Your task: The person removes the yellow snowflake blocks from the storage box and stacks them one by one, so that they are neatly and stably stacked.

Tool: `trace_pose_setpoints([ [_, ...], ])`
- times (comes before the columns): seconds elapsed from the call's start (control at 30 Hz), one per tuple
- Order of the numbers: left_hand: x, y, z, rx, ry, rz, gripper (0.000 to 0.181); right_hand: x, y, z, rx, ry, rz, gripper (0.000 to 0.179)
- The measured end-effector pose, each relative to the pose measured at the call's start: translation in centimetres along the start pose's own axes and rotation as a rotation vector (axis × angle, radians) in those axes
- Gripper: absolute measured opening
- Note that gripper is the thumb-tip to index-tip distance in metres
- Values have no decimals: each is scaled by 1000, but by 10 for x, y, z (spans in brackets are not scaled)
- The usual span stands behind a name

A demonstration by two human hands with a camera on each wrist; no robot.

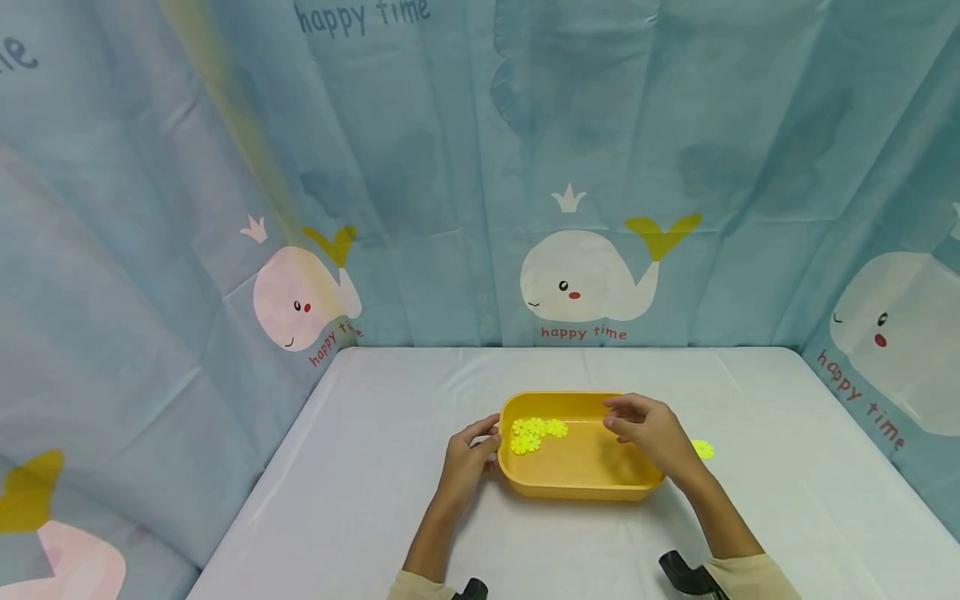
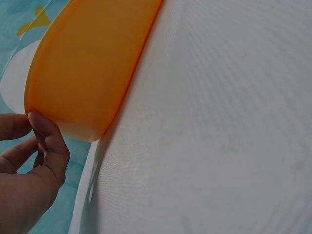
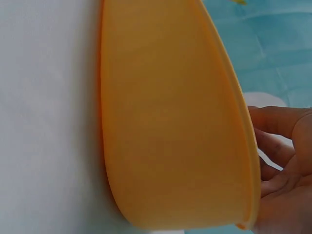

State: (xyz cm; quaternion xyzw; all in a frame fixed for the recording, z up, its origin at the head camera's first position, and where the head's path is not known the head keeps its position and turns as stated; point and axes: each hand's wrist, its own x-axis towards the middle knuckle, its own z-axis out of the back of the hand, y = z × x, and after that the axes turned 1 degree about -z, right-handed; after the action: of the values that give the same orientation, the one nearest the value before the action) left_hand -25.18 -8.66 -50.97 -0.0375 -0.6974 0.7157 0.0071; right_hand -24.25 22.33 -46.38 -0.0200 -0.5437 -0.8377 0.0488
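A shallow yellow plastic tray (image 1: pixel 577 489) with rounded corners stands on the table. Several bright yellow flower-shaped pieces (image 1: pixel 527 437) lie bunched in its left part. My left hand (image 1: pixel 467 454) is at the tray's left end, and in the left wrist view the thumb and forefinger of that hand (image 2: pixel 41 170) pinch the rim. Over the tray's right end hovers my right hand (image 1: pixel 651 435), fingers loosely bent and pointing inward; no piece shows between them. In the right wrist view, the tray wall (image 3: pixel 175 122) hides some of its fingertips.
One more yellow flower-shaped piece (image 1: pixel 702 449) lies on the white tablecloth (image 1: pixel 390 467), right of the tray beside my right wrist. A blue curtain (image 1: pixel 450 167) printed with whales hangs behind and along both sides of the table.
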Motion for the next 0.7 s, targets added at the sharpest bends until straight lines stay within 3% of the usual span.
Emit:
trace_pose_setpoints([
  [0.5, 0, 0, 0, -9, 3, 2, 47, 14, -1, -29, 26, 89, 41, 43],
  [0.7, -1, 0, 0, -3, 0, 1, 46, 17, -1, -35, 0, 132, 3, 45],
])
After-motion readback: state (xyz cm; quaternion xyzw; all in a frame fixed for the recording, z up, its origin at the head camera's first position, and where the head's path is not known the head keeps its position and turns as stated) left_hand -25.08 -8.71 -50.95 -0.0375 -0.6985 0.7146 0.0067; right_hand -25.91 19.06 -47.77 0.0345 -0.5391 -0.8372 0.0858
